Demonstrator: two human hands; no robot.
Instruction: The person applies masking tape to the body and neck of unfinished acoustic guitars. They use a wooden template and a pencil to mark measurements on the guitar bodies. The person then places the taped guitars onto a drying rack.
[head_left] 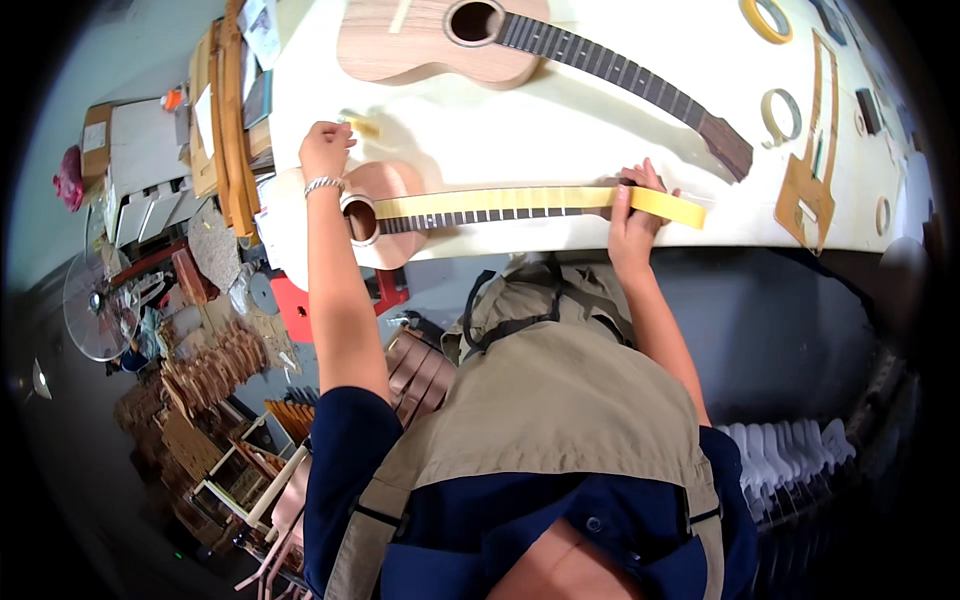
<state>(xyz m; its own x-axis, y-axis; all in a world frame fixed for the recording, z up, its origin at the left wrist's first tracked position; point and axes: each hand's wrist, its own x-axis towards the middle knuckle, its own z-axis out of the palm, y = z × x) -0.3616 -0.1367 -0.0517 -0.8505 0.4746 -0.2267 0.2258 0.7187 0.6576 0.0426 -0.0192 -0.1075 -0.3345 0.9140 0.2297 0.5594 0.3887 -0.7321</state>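
A small ukulele-like instrument [404, 190] lies along the near edge of the white table. Yellow masking tape [480, 202] runs lengthwise over its fretboard [480, 216], leaving one fretted edge bare. At the headstock end my right hand [634, 222] is closed, with the thumb over the tape and the other fingers beyond it. The tape's loose end curls out past that hand. My left hand [327, 150] is above the instrument's body, fingers drawn together beside a small blurred yellow piece [365, 128]. What they pinch is unclear. My left forearm hides part of the body.
A second, larger ukulele [440, 50] lies across the table's far side. Rolls of tape [780, 115] and a brown flat template [805, 200] are at the right. Wooden boards [225, 130] stand left. Below are a red stand [292, 305] and stacked wooden parts [215, 365].
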